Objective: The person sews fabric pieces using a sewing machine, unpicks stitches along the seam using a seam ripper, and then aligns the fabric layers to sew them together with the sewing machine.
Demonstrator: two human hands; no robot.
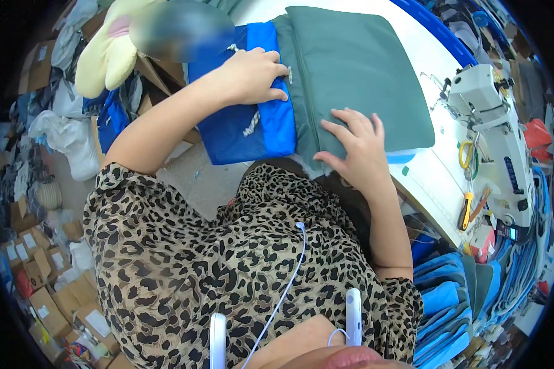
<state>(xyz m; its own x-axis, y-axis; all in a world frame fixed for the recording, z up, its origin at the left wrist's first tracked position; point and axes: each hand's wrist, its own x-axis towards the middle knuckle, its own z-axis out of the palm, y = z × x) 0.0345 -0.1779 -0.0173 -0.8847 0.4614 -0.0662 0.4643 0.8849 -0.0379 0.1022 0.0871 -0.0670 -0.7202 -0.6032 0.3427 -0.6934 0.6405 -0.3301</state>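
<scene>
A: Where's the L hand?
B: On the blue bag, upper part, by the brighter blue band along its R side. Back of hand up, thumb apart from the fingers.
A: Gripping?
B: Can't tell; the fingertips' undersides are hidden, so it may be a pinch or just a flat press.
A: And the R hand?
B: Wide, fingers spread, nothing held. Fingertips at the lower L part of the green padded piece, near its long seam.
A: Bag vs. green piece?
B: Side by side, bag on the person's L, green on the R, band right up against the green edge. White cord shows on the bag, next to the band.
A: What's under the green?
B: White table, plus a bit of sth light blue poking out at the lower R corner.
A: Rest of the table?
B: White sewing machine on the R, w/ yellow-handled scissors beside it and an orange-handled tool nearer the person. Below, a stack of blue & green pcs. Far L: cardboard boxes, lots.
</scene>
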